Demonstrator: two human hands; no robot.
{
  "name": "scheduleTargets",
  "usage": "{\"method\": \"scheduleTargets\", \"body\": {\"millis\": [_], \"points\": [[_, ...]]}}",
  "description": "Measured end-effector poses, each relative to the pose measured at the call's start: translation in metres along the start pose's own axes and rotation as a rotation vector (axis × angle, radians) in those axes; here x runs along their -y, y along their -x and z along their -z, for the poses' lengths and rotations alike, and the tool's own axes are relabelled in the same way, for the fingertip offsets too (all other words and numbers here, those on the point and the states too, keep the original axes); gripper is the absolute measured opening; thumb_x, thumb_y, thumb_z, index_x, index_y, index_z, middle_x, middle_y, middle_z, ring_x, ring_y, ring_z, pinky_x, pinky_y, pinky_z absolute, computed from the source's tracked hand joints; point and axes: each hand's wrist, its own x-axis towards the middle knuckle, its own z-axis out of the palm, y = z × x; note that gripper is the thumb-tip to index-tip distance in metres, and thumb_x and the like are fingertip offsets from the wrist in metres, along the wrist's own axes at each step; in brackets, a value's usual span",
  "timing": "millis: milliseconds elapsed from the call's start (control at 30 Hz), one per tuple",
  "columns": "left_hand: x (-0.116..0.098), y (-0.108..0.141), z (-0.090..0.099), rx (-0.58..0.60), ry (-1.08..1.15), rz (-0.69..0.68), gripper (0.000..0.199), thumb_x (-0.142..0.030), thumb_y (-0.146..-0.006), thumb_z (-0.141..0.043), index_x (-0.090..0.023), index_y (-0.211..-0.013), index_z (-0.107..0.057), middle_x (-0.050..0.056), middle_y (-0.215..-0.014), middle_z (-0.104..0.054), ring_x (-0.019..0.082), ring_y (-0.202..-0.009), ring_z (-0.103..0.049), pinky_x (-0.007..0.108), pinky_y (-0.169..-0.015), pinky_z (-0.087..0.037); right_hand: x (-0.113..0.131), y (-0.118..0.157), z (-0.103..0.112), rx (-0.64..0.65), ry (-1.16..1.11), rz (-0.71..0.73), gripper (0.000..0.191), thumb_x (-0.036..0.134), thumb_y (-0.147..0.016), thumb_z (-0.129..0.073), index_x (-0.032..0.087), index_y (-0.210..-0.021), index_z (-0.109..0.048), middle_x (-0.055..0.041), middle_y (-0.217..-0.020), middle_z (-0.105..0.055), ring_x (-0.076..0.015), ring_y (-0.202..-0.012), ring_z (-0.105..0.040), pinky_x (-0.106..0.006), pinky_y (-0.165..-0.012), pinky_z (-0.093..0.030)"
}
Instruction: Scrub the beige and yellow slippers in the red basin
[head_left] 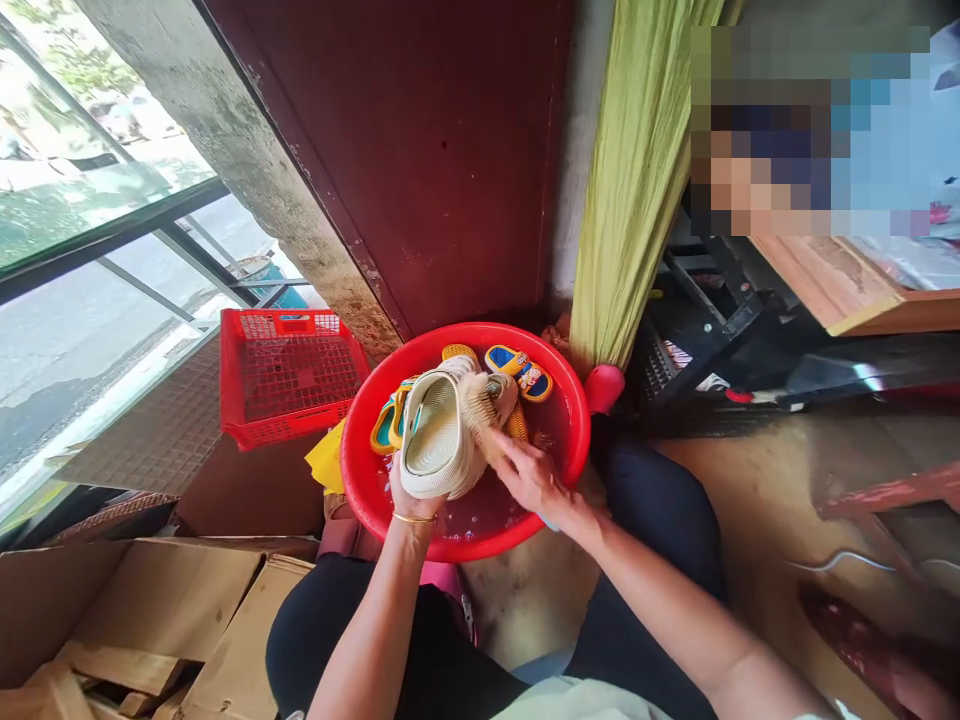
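Note:
A cream clog [433, 440] is held over the basin by my left hand [411, 500], which is wrapped around its underside and wears a gold bangle at the wrist. My right hand [531, 474] grips a tan bristled scrubbing brush [480, 415] against the clog's right side. The red basin [356, 490] contains soapy reddish-looking water [480, 520]. A blue and yellow child's slipper [519, 372] lies at its far right, and a yellow and teal sandal [386, 422] is at the left. Another light clog [504, 390] shows partly behind the brush.
A red plastic crate [292, 370] stands left of the basin, with cardboard boxes [165, 590] nearer to me. Beyond the basin are a dark red door [420, 150] and a yellow-green curtain [630, 180]. At the right is a wooden-topped table [862, 290].

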Motion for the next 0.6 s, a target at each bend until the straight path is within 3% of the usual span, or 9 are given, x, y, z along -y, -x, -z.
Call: {"method": "scheduleTargets", "body": {"millis": [167, 300, 367, 467, 600], "points": [[-0.001, -0.008, 0.005, -0.084, -0.090, -0.100, 0.047, -0.055, -0.079, -0.068, -0.028, -0.116, -0.072, 0.004, -0.126, -0.073, 0.029, -0.133, -0.058, 0.042, -0.102, -0.055, 0.013, 0.016, -0.015, 0.120, 0.144, 0.122, 0.048, 0.032, -0.104, -0.046, 0.029, -0.152, -0.052, -0.0095, -0.105, -0.073, -0.0213, -0.086, -0.072, -0.032, -0.079, -0.061], [0.000, -0.003, 0.001, 0.004, -0.036, 0.013, 0.055, -0.062, -0.081, -0.063, -0.029, -0.124, -0.070, 0.006, -0.134, -0.070, 0.033, -0.132, -0.058, 0.052, -0.099, -0.055, -0.007, -0.009, -0.004, 0.032, 0.126, -0.033, 0.046, 0.028, -0.105, -0.045, 0.022, -0.149, -0.055, -0.0111, -0.113, -0.074, -0.0213, -0.094, -0.072, -0.030, -0.084, -0.059], [0.001, 0.000, -0.003, 0.012, 0.015, 0.029, 0.054, -0.060, -0.083, -0.061, -0.026, -0.124, -0.070, 0.008, -0.131, -0.071, 0.034, -0.128, -0.061, 0.051, -0.096, -0.056, -0.012, -0.014, 0.006, -0.034, 0.104, -0.041, 0.047, 0.025, -0.104, -0.045, 0.019, -0.150, -0.053, -0.0123, -0.116, -0.073, -0.0219, -0.100, -0.071, -0.031, -0.088, -0.058], [0.000, -0.004, -0.007, -0.054, 0.116, -0.038, 0.041, -0.047, -0.084, -0.061, -0.019, -0.111, -0.074, 0.008, -0.109, -0.078, 0.030, -0.110, -0.070, 0.041, -0.088, -0.059, 0.000, -0.002, 0.012, -0.077, 0.165, 0.117, 0.048, 0.026, -0.104, -0.047, 0.022, -0.151, -0.052, -0.0104, -0.107, -0.073, -0.0205, -0.094, -0.070, -0.030, -0.085, -0.057], [-0.006, -0.017, -0.008, -0.118, 0.196, -0.108, 0.024, -0.033, -0.085, -0.055, -0.014, -0.083, -0.071, 0.004, -0.071, -0.073, 0.019, -0.067, -0.070, 0.028, -0.069, -0.058, 0.019, 0.017, 0.008, -0.001, 0.346, 0.361, 0.053, 0.023, -0.100, -0.055, 0.034, -0.152, -0.052, -0.0045, -0.092, -0.067, -0.0143, -0.072, -0.062, -0.024, -0.069, -0.053]]}}
